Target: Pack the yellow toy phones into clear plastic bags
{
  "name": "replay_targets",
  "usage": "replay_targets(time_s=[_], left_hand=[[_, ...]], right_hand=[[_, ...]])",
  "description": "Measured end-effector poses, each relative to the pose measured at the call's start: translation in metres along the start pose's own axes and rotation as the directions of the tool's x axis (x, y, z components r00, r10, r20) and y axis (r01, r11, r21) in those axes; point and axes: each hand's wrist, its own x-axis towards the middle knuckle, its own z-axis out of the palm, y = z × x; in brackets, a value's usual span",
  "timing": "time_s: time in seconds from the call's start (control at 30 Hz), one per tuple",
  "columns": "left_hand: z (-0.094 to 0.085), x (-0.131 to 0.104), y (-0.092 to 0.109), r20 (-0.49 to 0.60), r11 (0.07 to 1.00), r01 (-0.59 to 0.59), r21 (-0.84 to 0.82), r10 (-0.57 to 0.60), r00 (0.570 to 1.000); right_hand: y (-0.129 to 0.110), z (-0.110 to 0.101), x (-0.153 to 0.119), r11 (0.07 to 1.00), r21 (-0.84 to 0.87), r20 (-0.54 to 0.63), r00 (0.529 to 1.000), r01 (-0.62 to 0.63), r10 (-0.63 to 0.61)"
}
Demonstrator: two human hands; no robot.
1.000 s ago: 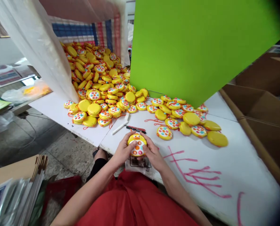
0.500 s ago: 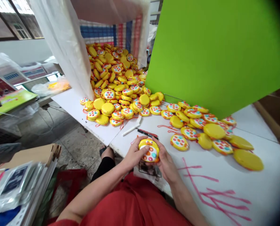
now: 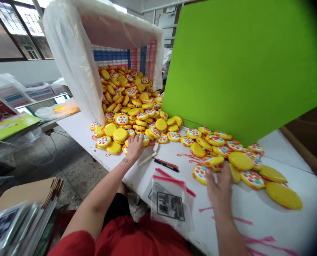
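1. On the white surface [image 3: 286, 224] in the head view, there's a big heap of chunky oval yellow toys [image 3: 135, 112] running from inside a sack out to the near edge. Smooth, glossy, rounded sides. Some show a white panel dotted in orange, pink and blue, others just a plain yellow back. A few have thin red cord loops.
2. The sack [image 3: 73, 67] is wrinkly, cloudy plastic with blue and red checked stuff inside. Next to it leans a flat, smooth green board [image 3: 227, 64].
3. Left hand [image 3: 135, 144]: palm down, fingers over the toys at the front of the heap. They hide what's underneath, so I can't tell if that grip is closed on one.
4. Right hand [image 3: 220, 177]: loosely curved grip, thumb and fingers parted with a gap between, right by a tilted toy [image 3: 213, 160] in the smaller batch. Can't tell if the fingertips touch it.
5. Counts: two hands, one sack, one board. Heap's way too many; the right-hand batch is over a dozen, overlapping.
6. Between the hands: one white stick [image 3: 147, 159], a slim black-and-red marker [image 3: 166, 165] (maybe two, hard to say), and at least two clear zip bags [image 3: 171, 202] with red strips.
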Motion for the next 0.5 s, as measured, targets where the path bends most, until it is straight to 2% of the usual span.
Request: replay_targets(time_s=[0.07,0.13,0.2,0.23,0.3,0.33,0.4,0.47,0.5], left_hand=[[0.005,0.019,-0.006,0.052,0.999,-0.045,0.03,0.043,0.998],[0.005,0.029,-0.004,0.096,0.998,-0.064,0.021,0.061,0.993],[0.001,0.028,0.007,0.082,0.998,-0.055,-0.021,0.057,0.995],[-0.002,0.023,0.016,0.054,0.996,-0.038,-0.085,0.042,0.998],[-0.008,0.005,0.039,0.018,0.943,0.035,-0.332,-0.031,0.999],[-0.01,-0.007,0.053,0.042,0.864,0.092,-0.495,-0.082,0.996],[-0.015,-0.034,0.077,0.199,0.597,0.238,-0.766,-0.131,0.971],[-0.019,-0.058,0.092,0.362,0.31,0.371,-0.875,-0.088,0.928],[-0.021,-0.067,0.095,0.416,0.211,0.416,-0.884,-0.049,0.908]], right_hand=[[-0.003,0.007,-0.011,1.0,-0.005,0.034,0.999,0.009,-0.009],[-0.006,0.019,-0.025,0.999,0.046,0.188,0.982,-0.025,0.016],[-0.01,0.032,-0.036,0.997,0.071,0.328,0.945,-0.033,0.008],[-0.014,0.038,-0.04,0.998,0.062,0.365,0.931,0.001,-0.023],[-0.023,0.05,-0.045,0.988,0.023,0.395,0.907,0.15,-0.147],[-0.029,0.055,-0.047,0.97,-0.007,0.401,0.889,0.243,-0.219],[-0.038,0.063,-0.049,0.912,-0.08,0.417,0.845,0.402,-0.336],[-0.044,0.067,-0.05,0.857,-0.138,0.446,0.804,0.496,-0.394],[-0.045,0.067,-0.05,0.843,-0.148,0.466,0.788,0.518,-0.403]])
